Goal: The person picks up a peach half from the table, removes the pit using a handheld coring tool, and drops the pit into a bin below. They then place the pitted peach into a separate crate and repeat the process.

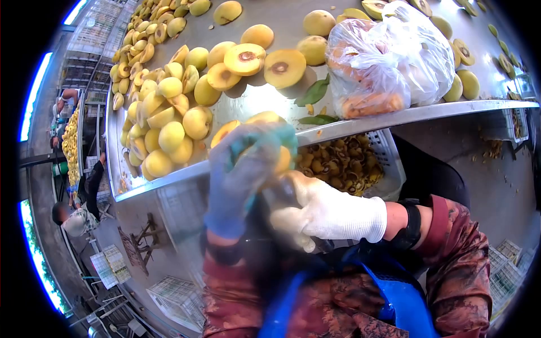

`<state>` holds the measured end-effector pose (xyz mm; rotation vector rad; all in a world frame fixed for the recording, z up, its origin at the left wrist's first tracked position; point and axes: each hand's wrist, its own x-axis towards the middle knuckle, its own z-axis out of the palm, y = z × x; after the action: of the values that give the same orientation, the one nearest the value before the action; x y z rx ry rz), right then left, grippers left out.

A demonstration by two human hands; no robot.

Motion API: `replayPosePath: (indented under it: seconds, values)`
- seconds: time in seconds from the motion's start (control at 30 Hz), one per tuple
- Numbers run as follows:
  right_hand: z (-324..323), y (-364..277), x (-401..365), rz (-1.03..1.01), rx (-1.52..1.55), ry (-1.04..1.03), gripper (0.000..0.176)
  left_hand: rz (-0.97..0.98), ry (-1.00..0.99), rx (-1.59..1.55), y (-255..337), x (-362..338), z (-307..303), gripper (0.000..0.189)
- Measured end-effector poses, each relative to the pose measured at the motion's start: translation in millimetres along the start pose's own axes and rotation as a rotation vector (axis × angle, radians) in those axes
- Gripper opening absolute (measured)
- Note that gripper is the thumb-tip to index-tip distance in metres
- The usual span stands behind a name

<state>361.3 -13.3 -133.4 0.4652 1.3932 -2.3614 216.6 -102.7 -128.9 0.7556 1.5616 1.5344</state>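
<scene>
My left hand, in a blue and teal glove blurred by motion, is closed around yellow fruit at the table's front edge. Close against it on the right, my right hand wears a white knit glove, its fingers curled round a dark, blurred object that I cannot make out. Halved and whole yellow fruits are piled on the metal table to the left. Cut halves with brown centres lie just beyond my hands, near a green leaf.
Plastic bags with orange-brown contents rest on the table at the right. Below its edge, a white crate holds brownish-yellow fruit pieces. Other people are at the far left, near another fruit-covered table. More crates stand on the floor.
</scene>
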Motion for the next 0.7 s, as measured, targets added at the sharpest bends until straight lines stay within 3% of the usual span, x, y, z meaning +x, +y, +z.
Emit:
replayPosePath:
  seconds: [0.1,0.2,0.33,0.43,0.53,0.6,0.7]
  values:
    - [1.0,8.7,1.6,-0.078,-0.150,0.130,0.055,0.008,0.030,-0.098,-9.1,-1.6,-1.1,0.018]
    - [0.5,34.8,14.5,-0.381,-0.593,0.339,0.055,0.020,0.075,-0.119,-15.0,-1.5,-0.5,0.019]
    - [-2.7,23.6,8.5,-0.260,-0.407,0.237,0.050,0.021,0.119,-0.015,-11.3,-2.6,5.2,0.022]
    - [-6.6,1.5,0.0,-0.126,-0.186,0.089,0.048,0.294,0.076,-0.049,-13.8,1.3,13.6,0.048]
    - [-6.8,0.0,-0.7,-0.110,-0.198,0.081,0.047,0.215,0.090,-0.139,-9.8,-5.1,22.0,0.052]
    - [-2.0,8.9,1.0,-0.126,-0.294,0.167,0.048,0.120,-0.004,-0.138,-13.1,-2.9,3.5,0.036]
    - [0.1,5.6,-6.0,-0.045,-0.296,0.147,0.049,-0.016,-0.123,-0.085,-2.7,-5.7,3.2,0.027]
